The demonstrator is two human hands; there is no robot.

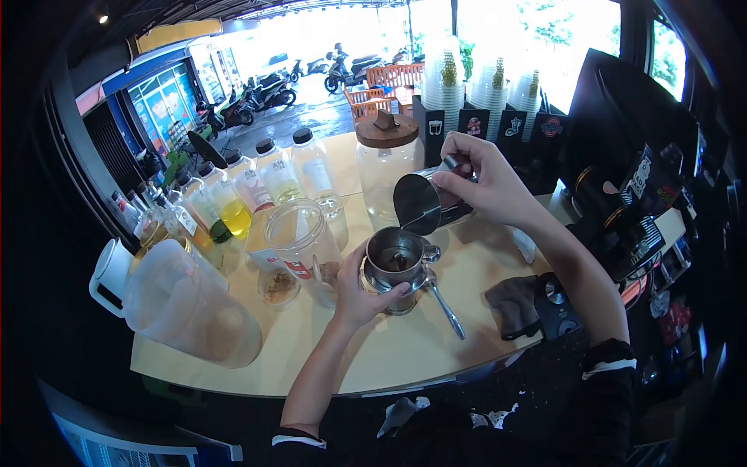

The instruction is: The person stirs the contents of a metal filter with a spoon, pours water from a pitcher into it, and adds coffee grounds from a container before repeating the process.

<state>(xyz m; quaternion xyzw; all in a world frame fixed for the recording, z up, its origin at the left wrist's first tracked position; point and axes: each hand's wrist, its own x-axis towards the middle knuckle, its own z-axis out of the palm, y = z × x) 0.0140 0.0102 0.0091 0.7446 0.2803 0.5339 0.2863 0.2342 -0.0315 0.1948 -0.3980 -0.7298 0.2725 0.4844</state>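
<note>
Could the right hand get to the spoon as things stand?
Probably not just now: the right hand grips the metal pitcher, tilted over the steel cup. The spoon handle lies uncovered on the counter, though.

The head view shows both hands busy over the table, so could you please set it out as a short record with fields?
Left hand: around the metal cup
Right hand: gripping the handle of the metal pitcher
Pitcher pose: tilted, lip over the cup
Flow: a thin stream seems to run from the lip
Cup contents: dark; exact nature unclear
Beside the cup: spoon lying on the table
Behind the cup: jar with a wooden lid
Near left hand: open jar
Farther left: black-capped bottles
</note>
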